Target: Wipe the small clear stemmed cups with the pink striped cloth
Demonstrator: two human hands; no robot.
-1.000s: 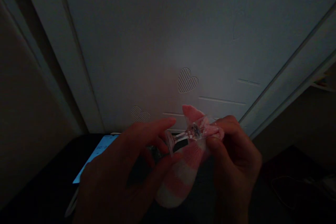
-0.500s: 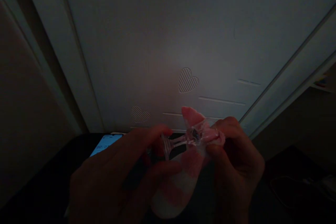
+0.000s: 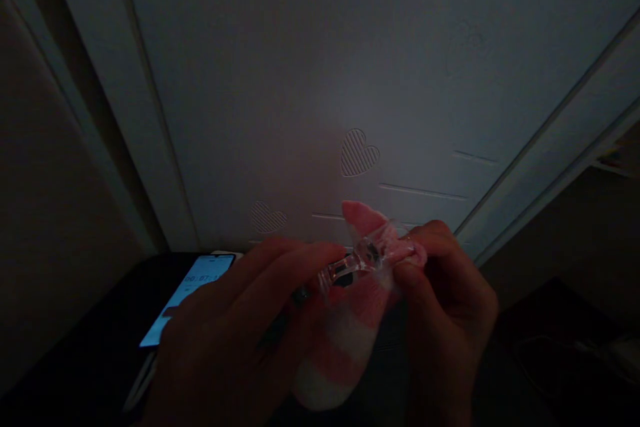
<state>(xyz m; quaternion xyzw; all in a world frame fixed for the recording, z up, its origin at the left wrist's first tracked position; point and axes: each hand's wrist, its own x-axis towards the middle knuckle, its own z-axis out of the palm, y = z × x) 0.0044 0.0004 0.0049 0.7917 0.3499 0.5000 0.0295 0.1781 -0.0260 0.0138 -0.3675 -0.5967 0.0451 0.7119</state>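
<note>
A pink-and-white striped fuzzy sock [image 3: 345, 347] hangs down between my hands, its pink tip or fold [image 3: 364, 217] sticking up above. Clear plastic, shaped like a small sock hanger [image 3: 345, 268], sits at its upper end. My left hand [image 3: 235, 320] is closed on the hanger's left end, fingers above and thumb below. At the cuff, my right hand [image 3: 445, 300] pinches the gathered pink fabric between thumb and forefinger. Dim light hides how the hanger is fixed to the fabric.
A lit phone [image 3: 187, 293] showing a timer lies on a dark surface at the left, with a white strip or cable [image 3: 140, 380] beside it. A pale panel [image 3: 300, 80] with engraved hearts rises close behind my hands. Thin cables [image 3: 545, 340] lie in shadow at the lower right.
My left hand's fingers have moved right and closed further over the clear hanger. More of the phone screen now shows. My right hand keeps its pinch almost in place.
</note>
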